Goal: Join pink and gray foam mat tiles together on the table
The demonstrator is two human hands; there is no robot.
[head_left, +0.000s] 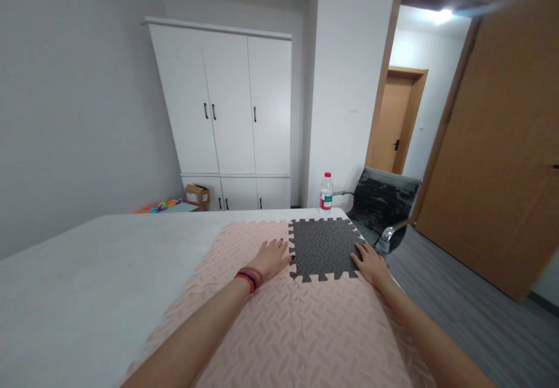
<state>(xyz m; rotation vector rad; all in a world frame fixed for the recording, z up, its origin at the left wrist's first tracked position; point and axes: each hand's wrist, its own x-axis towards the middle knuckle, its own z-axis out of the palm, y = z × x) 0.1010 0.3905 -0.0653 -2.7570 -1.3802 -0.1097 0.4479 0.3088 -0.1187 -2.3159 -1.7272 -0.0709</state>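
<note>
Nearest to us, our two forearms run forward from the bottom edge, both stretched out nearly straight over the pink foam mats [283, 330] that cover the right part of the table [87, 277]. Our left hand [273, 258] lies flat, palm down, fingers spread and pointing ahead, resting on the pink surface with its fingertips touching the left toothed edge of the dark grey foam tile [325, 247]; a red and dark wristband [250, 277] sits around that wrist. Our right hand [370, 261] is also open and flat, palm down, its fingers on the right lower edge of the same tile, so the tile lies between our two hands. Neither hand pinches or grips anything; both press down, open. The grey tile sits at the far right corner of the pink mats, its teeth meshed with them on its left and near sides. Just beyond it a water bottle [325, 191] with a red cap stands upright at the table's far edge. To the right, off the table, stands a grey office chair [384, 204]. Farther back we see a white wardrobe [227, 108], a small cardboard box [197, 194] at its foot, and an open wooden door [502, 143].
</note>
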